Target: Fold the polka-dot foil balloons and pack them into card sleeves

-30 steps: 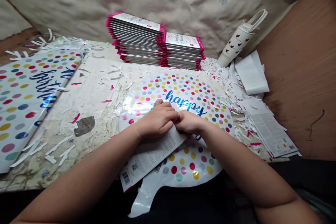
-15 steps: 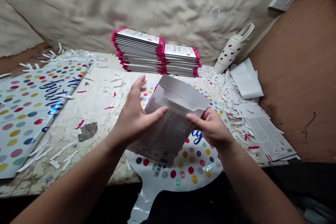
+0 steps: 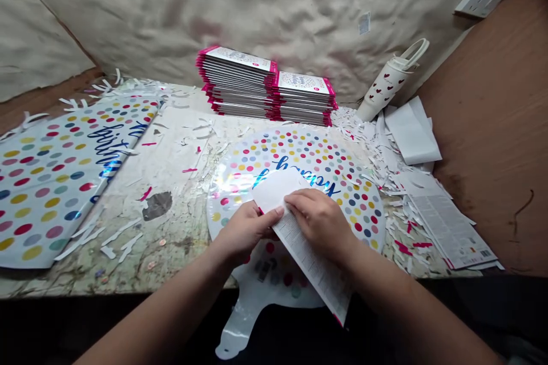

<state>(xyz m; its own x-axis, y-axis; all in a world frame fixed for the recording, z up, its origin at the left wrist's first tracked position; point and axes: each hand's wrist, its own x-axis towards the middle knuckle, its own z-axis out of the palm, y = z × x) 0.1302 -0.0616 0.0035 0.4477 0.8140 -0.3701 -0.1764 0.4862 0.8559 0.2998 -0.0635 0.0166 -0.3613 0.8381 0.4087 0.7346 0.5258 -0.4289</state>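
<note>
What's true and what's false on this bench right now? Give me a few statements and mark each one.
The left hand and right hand are both on a printed paper sleeve. True.
That sleeve is over a round polka-dot foil balloon. True.
The second foil balloon, at the left, is inflated. False: it lies flat on the bench.
The pink-edged packets form two piles side by side. True.
The heart-print white carrier sits on top of the packets. False: it leans to their right, beside paper scraps.
</note>
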